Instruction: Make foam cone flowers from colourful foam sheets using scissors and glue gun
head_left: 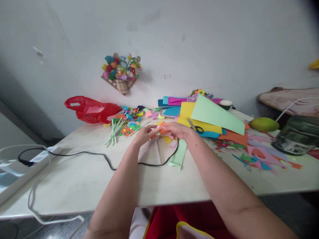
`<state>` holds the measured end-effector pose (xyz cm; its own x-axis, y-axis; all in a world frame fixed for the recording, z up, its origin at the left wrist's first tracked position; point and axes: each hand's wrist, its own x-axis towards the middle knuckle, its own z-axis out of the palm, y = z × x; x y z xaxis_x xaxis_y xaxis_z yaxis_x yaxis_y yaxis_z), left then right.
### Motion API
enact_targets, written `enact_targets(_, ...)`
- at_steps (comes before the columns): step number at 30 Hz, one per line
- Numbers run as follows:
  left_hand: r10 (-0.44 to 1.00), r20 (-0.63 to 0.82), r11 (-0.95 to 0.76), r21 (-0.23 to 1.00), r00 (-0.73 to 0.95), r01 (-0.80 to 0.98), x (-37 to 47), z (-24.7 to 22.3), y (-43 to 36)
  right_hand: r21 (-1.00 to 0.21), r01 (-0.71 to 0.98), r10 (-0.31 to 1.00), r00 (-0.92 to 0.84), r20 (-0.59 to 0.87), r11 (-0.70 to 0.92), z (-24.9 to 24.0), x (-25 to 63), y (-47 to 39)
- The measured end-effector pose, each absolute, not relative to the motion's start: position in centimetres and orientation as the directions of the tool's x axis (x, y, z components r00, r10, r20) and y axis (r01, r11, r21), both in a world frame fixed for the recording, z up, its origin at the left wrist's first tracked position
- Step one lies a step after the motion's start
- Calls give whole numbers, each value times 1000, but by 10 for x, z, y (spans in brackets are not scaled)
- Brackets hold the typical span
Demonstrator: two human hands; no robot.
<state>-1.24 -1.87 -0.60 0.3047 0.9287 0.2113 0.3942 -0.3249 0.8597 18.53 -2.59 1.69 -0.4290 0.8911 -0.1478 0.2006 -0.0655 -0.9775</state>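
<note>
My left hand [146,133] and my right hand [178,129] meet over the middle of the table. Between them they pinch a small orange craft-sheet piece [162,128], its far edge raised. Some pale bits show at my left fingertips, too small to name. Below the hands lies a thin whitish stick [158,152], its upper end hidden. A black cord [152,165] curves past it up to my right hand. Beside the cord rests a light green strip [179,154]. Right of my right hand, black-handled scissors [195,126] lie on yellow sheets [185,114].
Pale green stems [114,131], foam flowers [128,129] and a red plastic bag [93,109] are on the left. A power strip [22,169] lies at the left edge. Coloured scraps [264,156], a mango [264,124] and a glass jar [296,136] occupy the right.
</note>
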Motion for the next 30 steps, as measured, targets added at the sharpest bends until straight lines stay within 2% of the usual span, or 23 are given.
enact_targets(4, 935, 212, -328, 823, 285, 464, -10, -5, -20, -975, 215, 886, -440, -145, -53, 19, 184, -28)
enact_targets(9, 945, 226, -315, 825, 238, 469, -9, -5, -21, -976, 215, 882, -456, -122, -24, 19, 182, -30)
enact_targets(14, 943, 241, -319, 851, 232, 416, -8, -1, -26, -980, 201, 893, -437, -104, -16, 18, 182, -28)
enact_targets(18, 927, 321, -371, 860, 195, 349, -8, 4, -30, -984, 174, 906, -408, -112, -43, 16, 182, -25)
enact_targets(24, 943, 233, -307, 883, 236, 355, -5, 4, -31, -990, 137, 899, -430, -79, -22, 13, 184, -23)
enact_targets(30, 942, 265, -331, 832, 205, 445, -5, -4, -24, -985, 173, 887, -458, -67, 15, 14, 183, -24)
